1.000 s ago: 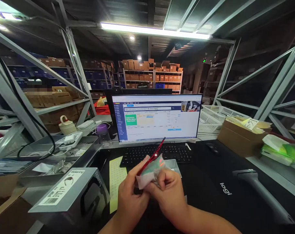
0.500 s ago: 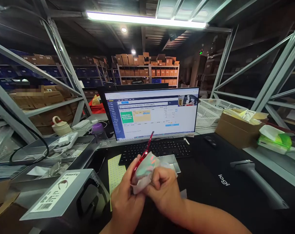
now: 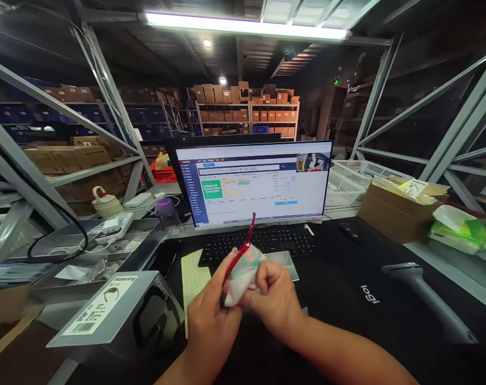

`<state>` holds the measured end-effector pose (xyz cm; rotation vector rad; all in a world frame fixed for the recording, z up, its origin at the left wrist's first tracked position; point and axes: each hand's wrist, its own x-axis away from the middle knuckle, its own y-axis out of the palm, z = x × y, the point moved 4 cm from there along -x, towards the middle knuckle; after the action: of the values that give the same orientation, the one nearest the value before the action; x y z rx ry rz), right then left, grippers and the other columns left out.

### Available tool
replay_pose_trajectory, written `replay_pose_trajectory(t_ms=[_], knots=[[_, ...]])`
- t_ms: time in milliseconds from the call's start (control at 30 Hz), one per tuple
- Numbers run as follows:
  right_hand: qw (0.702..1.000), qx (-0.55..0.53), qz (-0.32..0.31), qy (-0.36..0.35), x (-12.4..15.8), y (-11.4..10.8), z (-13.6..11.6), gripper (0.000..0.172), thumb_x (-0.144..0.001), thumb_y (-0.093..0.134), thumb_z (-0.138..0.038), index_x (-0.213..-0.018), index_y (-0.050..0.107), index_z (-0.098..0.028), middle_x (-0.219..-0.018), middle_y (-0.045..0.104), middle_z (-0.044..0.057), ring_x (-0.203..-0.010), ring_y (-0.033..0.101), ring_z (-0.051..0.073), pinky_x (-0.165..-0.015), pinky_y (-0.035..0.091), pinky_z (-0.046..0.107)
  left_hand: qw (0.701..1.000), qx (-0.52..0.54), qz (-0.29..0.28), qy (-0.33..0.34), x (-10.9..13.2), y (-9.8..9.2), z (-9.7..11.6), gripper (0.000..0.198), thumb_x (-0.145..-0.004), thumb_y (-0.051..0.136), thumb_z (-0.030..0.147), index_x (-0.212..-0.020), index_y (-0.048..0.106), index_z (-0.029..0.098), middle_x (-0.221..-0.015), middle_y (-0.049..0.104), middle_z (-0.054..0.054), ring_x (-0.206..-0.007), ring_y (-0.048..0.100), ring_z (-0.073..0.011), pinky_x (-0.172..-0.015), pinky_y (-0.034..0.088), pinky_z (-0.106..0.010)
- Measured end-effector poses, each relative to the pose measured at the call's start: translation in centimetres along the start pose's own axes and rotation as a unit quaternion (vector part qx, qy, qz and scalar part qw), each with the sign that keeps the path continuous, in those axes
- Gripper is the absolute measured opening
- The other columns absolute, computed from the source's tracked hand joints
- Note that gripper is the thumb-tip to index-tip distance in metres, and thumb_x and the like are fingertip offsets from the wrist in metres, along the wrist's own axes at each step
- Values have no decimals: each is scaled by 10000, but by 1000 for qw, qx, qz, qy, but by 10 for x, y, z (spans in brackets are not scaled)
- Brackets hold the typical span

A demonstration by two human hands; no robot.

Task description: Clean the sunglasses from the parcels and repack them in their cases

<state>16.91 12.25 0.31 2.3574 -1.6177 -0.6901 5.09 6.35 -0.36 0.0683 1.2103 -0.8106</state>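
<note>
Head view — both hands' fingers (image 3: 230, 278) pinch pouch (image 3: 245, 272).

Left hand (image 3: 210, 321) and right hand (image 3: 277, 305) grip red glasses (image 3: 243, 256).

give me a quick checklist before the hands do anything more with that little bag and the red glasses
1. Left hand grips the small bag: ok.
2. Right hand pinches the bag too: ok.
3. Red glasses fully inside the bag: not ok, one arm pokes out the top.
4. Metal tray behind the hands is within reach: ok.
5. Keyboard lies apart from the hands: ok.
6. Bag sealed: cannot tell.
</note>
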Motion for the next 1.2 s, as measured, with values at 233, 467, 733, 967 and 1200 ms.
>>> replay_pose_trajectory(t_ms=[233, 467, 733, 967, 1200], knots=[[993, -87, 13, 79, -7, -7, -3, 633, -390, 926, -176, -519, 308, -213, -503, 499, -72, -487, 404, 78, -479, 300, 197, 999, 8, -35, 18, -6, 4, 5, 623, -827, 557, 75, -1425, 496, 240, -1320, 681, -50, -1029, 735, -187, -855, 615, -244], [977, -175, 9, 124, -20, -24, -32, 663, -362, 918, -64, -541, 295, -205, -531, 583, -70, -532, 535, 88, -523, 413, 176, 994, 4, -67, 91, -9, 6, 14, 638, -845, 514, 56, -1452, 457, 246, -1424, 600, -74, -1229, 642, -209, -1036, 548, -331], [998, -43, -19, 52, -25, -44, -44, 644, -433, 954, -168, -530, 318, -212, -514, 566, -72, -466, 514, 89, -454, 369, 187, 975, 42, -183, 117, -35, -19, 7, 566, -844, 491, 66, -1376, 529, 254, -1547, 459, -79, -1432, 430, -262, -1173, 399, -476], [962, 187, 103, -169, -19, -84, -97, 471, -748, 847, -389, -661, 413, -231, -586, 577, -43, -544, 589, 148, -529, 431, 251, 986, 85, -146, 0, -52, -49, -12, 517, -844, 527, 114, -1329, 577, 287, -1525, 493, -57, -1362, 522, -265, -1032, 546, -400], [933, 190, 121, -281, 2, -66, -101, 257, -940, 655, -434, -846, 543, -222, -842, 617, 9, -785, 619, 164, -713, 487, 279, 982, 70, -174, 18, -42, -41, -10, 570, -833, 517, 102, -1361, 560, 313, -1561, 443, -42, -1429, 432, -298, -1133, 424, -533]])
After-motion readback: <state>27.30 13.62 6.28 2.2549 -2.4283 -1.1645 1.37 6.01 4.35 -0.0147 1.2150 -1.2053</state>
